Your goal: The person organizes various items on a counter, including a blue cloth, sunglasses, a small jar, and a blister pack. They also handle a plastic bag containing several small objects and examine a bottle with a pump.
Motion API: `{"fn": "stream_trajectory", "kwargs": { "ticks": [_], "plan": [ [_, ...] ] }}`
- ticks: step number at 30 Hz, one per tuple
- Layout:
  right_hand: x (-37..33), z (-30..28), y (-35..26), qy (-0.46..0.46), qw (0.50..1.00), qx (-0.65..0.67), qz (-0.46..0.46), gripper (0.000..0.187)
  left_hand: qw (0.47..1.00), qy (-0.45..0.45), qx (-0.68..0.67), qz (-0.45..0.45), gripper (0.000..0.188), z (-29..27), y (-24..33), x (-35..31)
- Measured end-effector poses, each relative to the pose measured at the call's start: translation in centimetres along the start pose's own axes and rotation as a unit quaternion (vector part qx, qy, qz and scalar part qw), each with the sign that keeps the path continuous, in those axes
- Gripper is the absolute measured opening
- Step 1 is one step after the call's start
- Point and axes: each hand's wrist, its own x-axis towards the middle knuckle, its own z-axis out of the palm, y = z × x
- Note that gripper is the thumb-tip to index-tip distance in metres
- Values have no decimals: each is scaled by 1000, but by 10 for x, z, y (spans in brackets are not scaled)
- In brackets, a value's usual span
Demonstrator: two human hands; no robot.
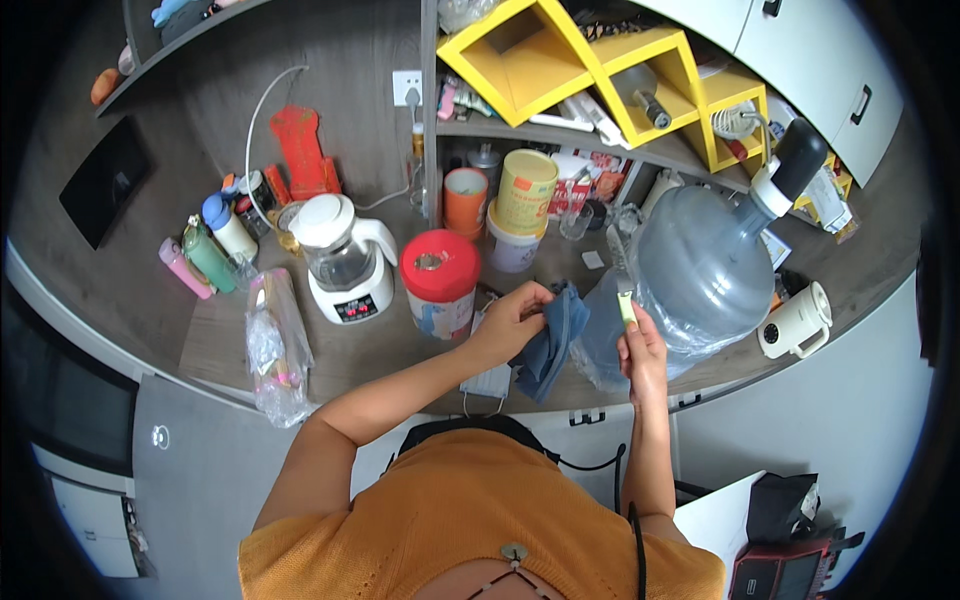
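My left hand (515, 322) pinches a dark blue-grey cloth (552, 345), which hangs down in folds over the front of the counter. My right hand (643, 352) is closed around the pale green handle of a small knife (626, 302). Its narrow grey blade points away from me and is hard to make out against the clear plastic behind it. Just right of the knife stands a big blue-tinted water bottle (700, 270) with a black-topped pump (798, 160). Below my left wrist lies a pale blue face mask (487, 382), partly hidden.
A red-lidded tub (440, 285) and a white electric kettle (345, 260) stand left of my hands. Behind are a yellow canister (527, 185) and an orange one (465, 200). A cream jug (797, 322) lies at the right; a plastic-wrapped package (277, 345) lies left. Yellow cube shelves (545, 85) hang above.
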Motion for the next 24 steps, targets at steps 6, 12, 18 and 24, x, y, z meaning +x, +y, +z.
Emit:
{"fn": "stream_trajectory", "kwargs": {
  "ticks": [6, 12, 18, 24],
  "plan": [
    [2, -11, 70, 11, 930, -364, -44, 39, 996, 1, 23, -81, 23, 5, -75, -12],
    [7, -7, 117, 25, 913, -398, -87, 45, 987, -42, 154, -31, 41, 9, -117, -24],
    [8, -10, 174, -21, 846, -520, -116, 56, 951, -140, 256, -98, 43, -18, -90, -51],
    [11, 4, 152, -31, 738, -674, -29, 62, 958, -5, 203, -201, 28, -71, -64, -122]
  ]
}}
